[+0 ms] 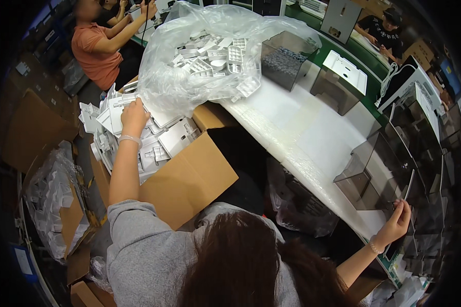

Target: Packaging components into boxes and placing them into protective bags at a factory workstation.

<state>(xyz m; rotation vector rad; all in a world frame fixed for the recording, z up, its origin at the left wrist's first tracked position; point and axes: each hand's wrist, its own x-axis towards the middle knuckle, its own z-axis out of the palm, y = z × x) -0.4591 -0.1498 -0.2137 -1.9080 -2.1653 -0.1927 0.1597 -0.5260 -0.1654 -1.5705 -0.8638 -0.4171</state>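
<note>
Watching remotely, I see the left hand (134, 119) on white parts (177, 136) heaped in the carton (189, 180), grip unclear; the right hand (397, 222) seemingly pinches a thin pale piece (410, 185). A tug could topple that loose heap.

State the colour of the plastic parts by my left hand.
Flat white plastic parts, best in the head view.

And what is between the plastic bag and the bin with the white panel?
In the head view, another tinted bin, with small bluish pieces inside, stands between them.
</note>
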